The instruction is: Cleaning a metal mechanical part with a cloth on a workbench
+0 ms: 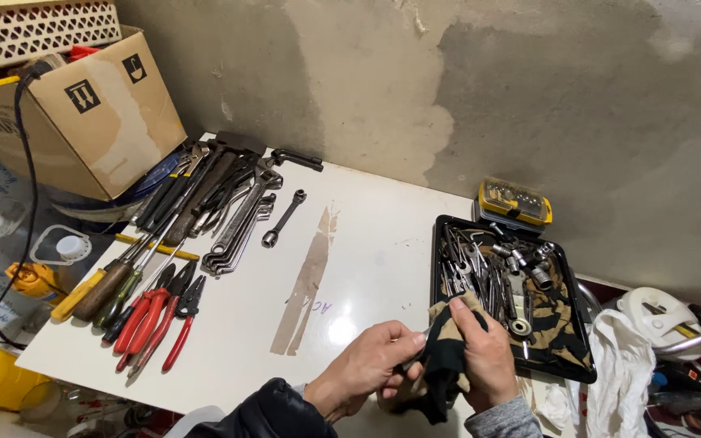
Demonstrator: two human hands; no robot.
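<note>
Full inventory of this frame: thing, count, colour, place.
White tabletop: one, centre.
Patterned black-and-tan cloth: one, in both hands.
Black tray of sockets and bits: one, right.
Yellow bit case: one, behind tray.
Red-handled pliers: several, front left.
Steel wrenches: many, back left.
Screwdrivers: several, mixed colours, left edge.
Cardboard box: one, brown, far left.
Left hand: gripping cloth.
Right hand: gripping cloth.

cloth rag [440, 357] matt | tools [229, 203] metal | table [367, 268] glossy white
</note>
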